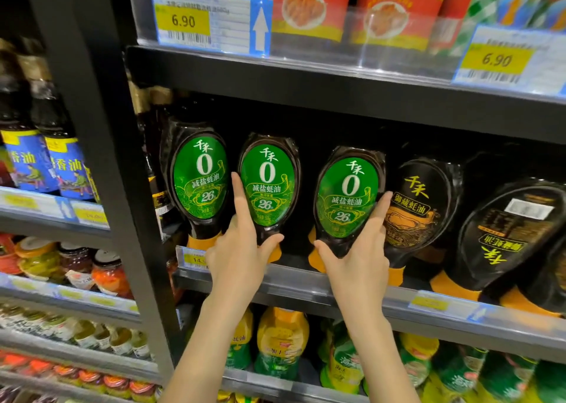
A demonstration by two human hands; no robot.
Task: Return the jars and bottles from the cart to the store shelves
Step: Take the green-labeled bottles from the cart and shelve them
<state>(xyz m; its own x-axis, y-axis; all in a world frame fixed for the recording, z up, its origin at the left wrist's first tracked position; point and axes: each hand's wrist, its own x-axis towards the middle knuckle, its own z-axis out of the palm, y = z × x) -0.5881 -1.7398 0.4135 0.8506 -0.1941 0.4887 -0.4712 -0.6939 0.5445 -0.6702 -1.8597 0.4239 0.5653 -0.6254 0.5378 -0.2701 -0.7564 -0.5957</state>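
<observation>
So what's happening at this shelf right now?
A person is restocking squeeze bottles on a store shelf. The left hand grips the middle green-label bottle and the right hand grips the green-label bottle beside it. Both bottles stand cap-down at the shelf's front edge, in line with a third green one.

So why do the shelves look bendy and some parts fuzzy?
Head view: the wide lens bows the black shelf edge; the jars at the left edge are blurred; the green-label bottles by the hands stay sharp; glare whitens the clear price strip.
</observation>
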